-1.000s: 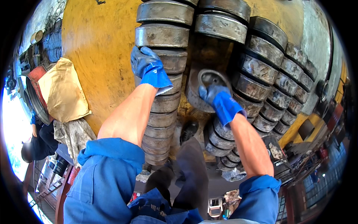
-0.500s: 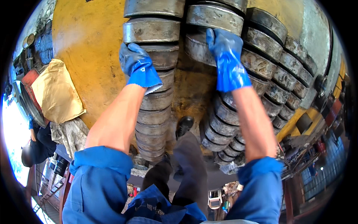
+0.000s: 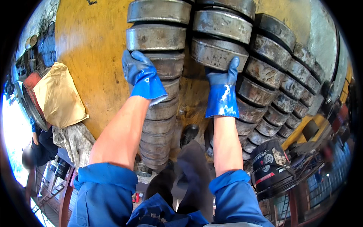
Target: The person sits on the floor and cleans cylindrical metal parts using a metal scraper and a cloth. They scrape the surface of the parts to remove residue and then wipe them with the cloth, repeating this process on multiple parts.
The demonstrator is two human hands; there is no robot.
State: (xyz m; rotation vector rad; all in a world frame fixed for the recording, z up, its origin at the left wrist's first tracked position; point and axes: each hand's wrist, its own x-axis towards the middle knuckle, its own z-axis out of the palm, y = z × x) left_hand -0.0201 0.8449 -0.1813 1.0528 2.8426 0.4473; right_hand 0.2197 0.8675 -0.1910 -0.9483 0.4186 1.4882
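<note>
Braces metal ring (image 3: pixel 218 52) with right hand (image 3: pixel 222 85), seemingly for steadiness, well in from left edge of yellow surface (image 3: pixel 98 68), and rests left hand (image 3: pixel 138 70) against neighbouring row (image 3: pixel 166 65), with both hands' closure impossible to tell.

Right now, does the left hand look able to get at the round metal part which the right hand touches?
Probably yes: the left hand is at the neighbouring row, and the round metal part has its left end uncovered. The right hand seems to cover only its lower edge.
</note>
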